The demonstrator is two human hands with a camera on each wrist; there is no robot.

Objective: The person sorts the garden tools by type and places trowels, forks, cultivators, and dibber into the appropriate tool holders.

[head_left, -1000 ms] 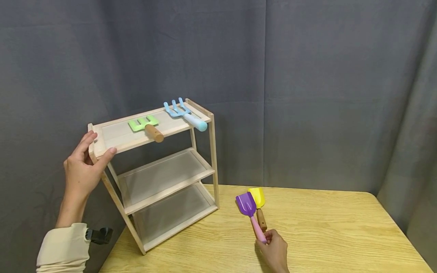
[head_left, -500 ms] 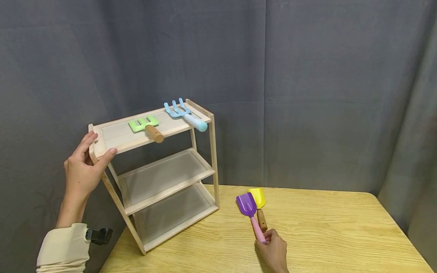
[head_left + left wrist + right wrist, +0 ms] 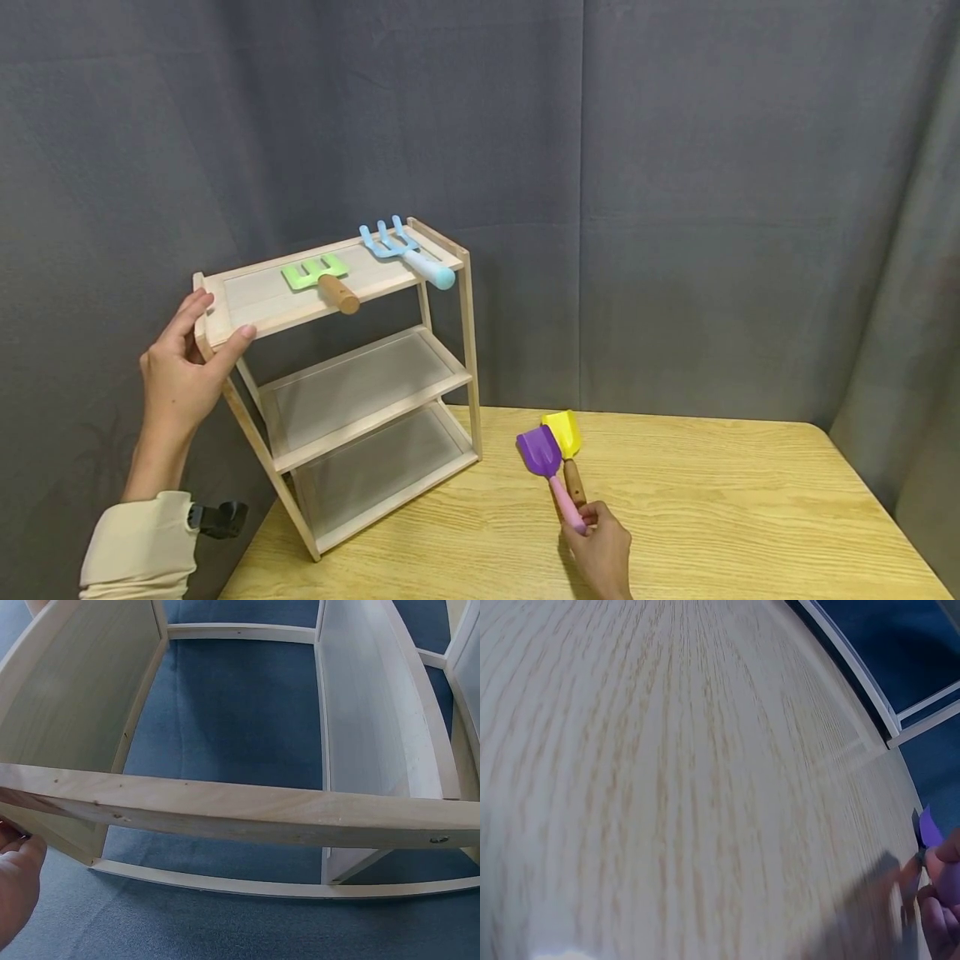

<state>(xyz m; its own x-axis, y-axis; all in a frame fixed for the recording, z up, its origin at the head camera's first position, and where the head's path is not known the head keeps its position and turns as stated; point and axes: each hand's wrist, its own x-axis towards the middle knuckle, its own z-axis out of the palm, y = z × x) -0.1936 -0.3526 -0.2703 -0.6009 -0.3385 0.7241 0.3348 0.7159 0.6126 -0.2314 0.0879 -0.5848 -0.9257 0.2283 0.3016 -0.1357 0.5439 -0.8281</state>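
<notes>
A three-tier wooden shelf rack (image 3: 367, 392) stands at the left in the head view. My left hand (image 3: 176, 371) grips its top left end, thumb at the front edge and fingers at the far side. On the top shelf lie a green toy fork (image 3: 315, 272) with a brown handle and a light blue toy fork (image 3: 393, 247). My right hand (image 3: 600, 546) holds a purple toy shovel (image 3: 539, 451) by its pink handle, together with a yellow toy shovel (image 3: 562, 433) whose brown handle runs behind the fingers. The right wrist view shows only part of the right hand (image 3: 941, 892).
The rack's middle shelf (image 3: 367, 387) and bottom shelf (image 3: 382, 467) slope toward the front. A light wooden table (image 3: 735, 500) spreads to the right. A grey curtain (image 3: 690, 208) hangs along the back and sides.
In my right hand the two shovels have shifted slightly: the purple blade sits a touch lower and the yellow one a little further left. The left hand and the rack look unmoved.
</notes>
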